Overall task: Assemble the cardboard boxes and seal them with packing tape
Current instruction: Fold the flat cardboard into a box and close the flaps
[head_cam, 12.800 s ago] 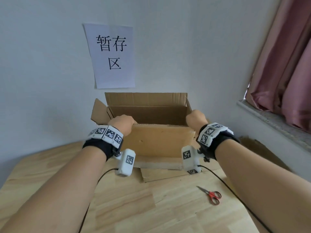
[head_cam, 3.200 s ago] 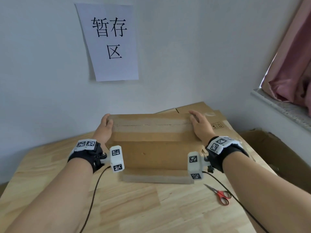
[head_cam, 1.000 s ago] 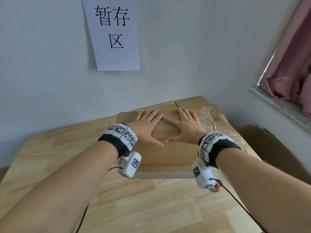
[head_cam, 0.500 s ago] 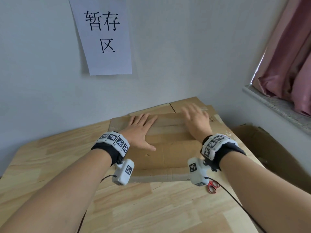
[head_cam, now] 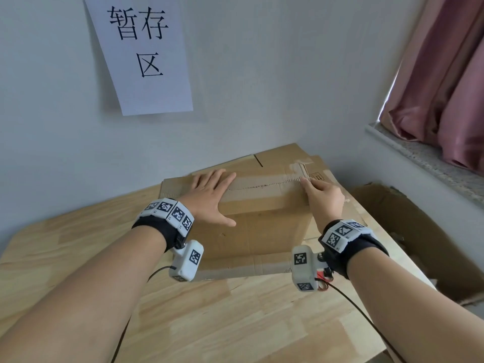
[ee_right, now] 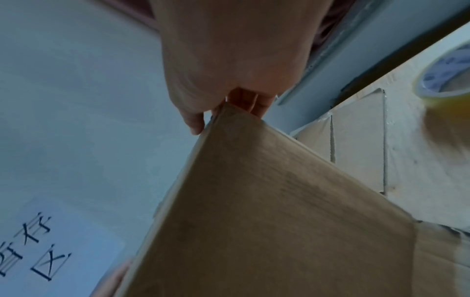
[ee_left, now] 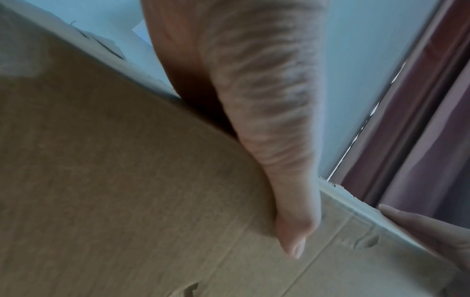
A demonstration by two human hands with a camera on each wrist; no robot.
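Observation:
A closed cardboard box (head_cam: 262,231) stands on the wooden table (head_cam: 235,323), with a strip of packing tape (head_cam: 262,186) along its top seam. My left hand (head_cam: 209,195) lies flat, fingers straight, on the left part of the top; its thumb (ee_left: 292,221) presses the cardboard. At the box's right end my right hand (head_cam: 323,196) curls over the top edge. In the right wrist view the thumb (ee_right: 193,124) sits on one face and the fingers (ee_right: 250,102) on the other, pinching the box (ee_right: 279,211) at that edge.
A roll of tape (ee_right: 447,80) lies on flattened cardboard (head_cam: 277,158) behind and right of the box. Red-handled scissors (head_cam: 323,280) peek out under my right wrist. An open carton (head_cam: 408,231) stands lower at the right. A paper sign (head_cam: 144,56) hangs on the close wall.
Both hands slid apart from the middle of the taped seam. The right hand went from flat on the top to the right end and curled over the edge; the left stayed flat.

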